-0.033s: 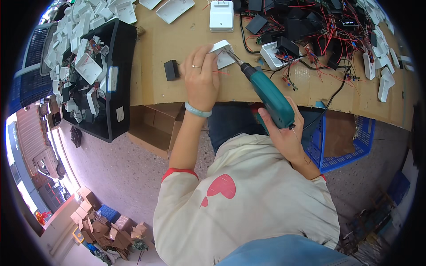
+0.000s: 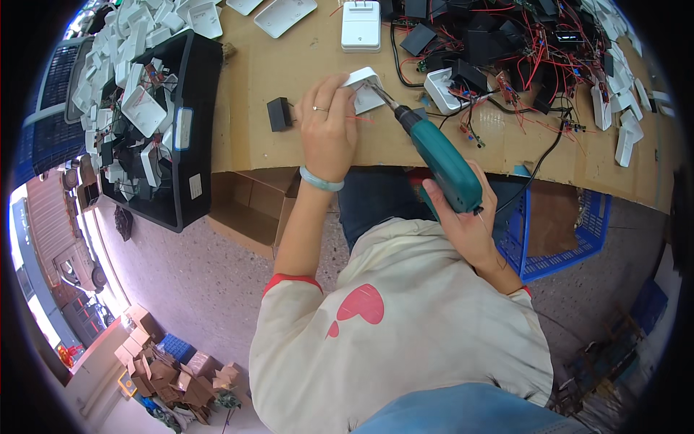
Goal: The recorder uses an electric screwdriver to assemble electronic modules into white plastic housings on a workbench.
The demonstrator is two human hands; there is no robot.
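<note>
- The left hand (image 2: 329,126) lies flat on the wooden table (image 2: 289,65), near its front edge. The fingers are stretched out and press on a small white plastic box (image 2: 363,88). The thumb side touches the box too, so the hand pins it down more than it wraps round it.
- The right hand (image 2: 463,217) is closed tight round the handle of a teal power screwdriver (image 2: 441,159). The hand sits below the table edge, close to the person's body.
- The screwdriver points up and to the left. Its thin metal tip touches the top of the white box, just beside the left fingers.
- A small black block (image 2: 279,113) sits on the table to the left of the left hand (near, but not touching).
- Another white box (image 2: 361,25) lies further back on the table, well apart from the hands.
- A heap of black parts with red wires (image 2: 520,50) fills the table to the right of the box.
- A black bin (image 2: 191,145) full of white parts stands at the left end of the table.
- A blue crate (image 2: 571,239) stands under the table on the right.
</note>
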